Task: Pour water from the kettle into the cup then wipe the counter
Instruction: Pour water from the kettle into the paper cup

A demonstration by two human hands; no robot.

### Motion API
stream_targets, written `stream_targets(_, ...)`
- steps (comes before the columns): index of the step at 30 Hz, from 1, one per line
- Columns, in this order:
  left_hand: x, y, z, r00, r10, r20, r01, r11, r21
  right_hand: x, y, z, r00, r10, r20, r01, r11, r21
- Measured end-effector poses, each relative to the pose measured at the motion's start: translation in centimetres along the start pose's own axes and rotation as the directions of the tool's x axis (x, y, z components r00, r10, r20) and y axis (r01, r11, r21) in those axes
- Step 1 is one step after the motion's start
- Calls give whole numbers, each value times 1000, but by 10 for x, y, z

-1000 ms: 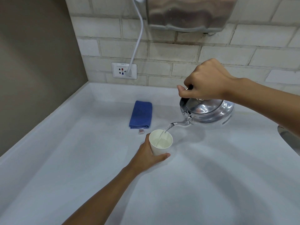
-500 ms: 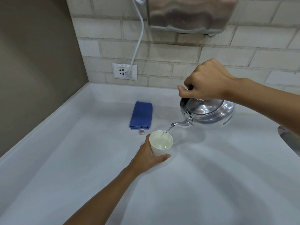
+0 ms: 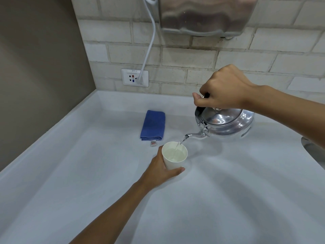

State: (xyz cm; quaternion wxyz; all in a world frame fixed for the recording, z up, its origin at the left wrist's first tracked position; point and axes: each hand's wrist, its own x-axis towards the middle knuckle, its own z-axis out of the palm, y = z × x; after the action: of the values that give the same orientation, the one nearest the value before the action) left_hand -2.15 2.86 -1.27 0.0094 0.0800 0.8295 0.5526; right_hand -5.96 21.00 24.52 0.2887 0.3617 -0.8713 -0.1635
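Observation:
A shiny metal kettle hangs tilted to the left above the white counter. My right hand grips its black top handle. A thin stream of water runs from the spout into a white paper cup, which stands on the counter and holds water well up its wall. My left hand wraps around the cup from the left and front. A folded blue cloth lies flat on the counter behind and left of the cup, untouched.
A wall socket with a white cable plugged in sits on the brick back wall. A steel wall-mounted unit hangs above. A small white tag lies by the cloth. A metal rim shows at the right edge.
The water level in the cup has risen while the stream keeps flowing. Both hands, the kettle and the cup stay almost in place.

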Motion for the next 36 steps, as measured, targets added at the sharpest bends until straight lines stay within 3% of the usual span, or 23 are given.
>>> stream_targets(10, 1, -1, 1, 1000, -13, -19, 13, 1000, 11, -7, 0, 12, 999, 38, -14, -38, 999, 32)
stream_targets(19, -1, 1, -1, 1000, -20, 4, 20, 1000, -9, -24, 8, 45, 976, 216, -7, -211, 957, 198)
stream_targets(23, -2, 2, 0, 999, -32, 6, 32, 999, -7, -24, 23, 67, 917, 397, 33, -388, 873, 294)
stream_targets(28, -2, 2, -1, 999, -46, 14, 46, 999, -12, -9, 44, 104, 779, 616, 113, -605, 692, 394)
stream_targets(33, -3, 3, -1, 999, -47, 22, 47, 999, -15, 10, 54, 138, 667, 718, 197, -711, 535, 456)
stream_targets(36, -3, 3, -1, 999, -47, 22, 47, 999, -13, 21, 58, 156, 636, 740, 221, -737, 497, 459)
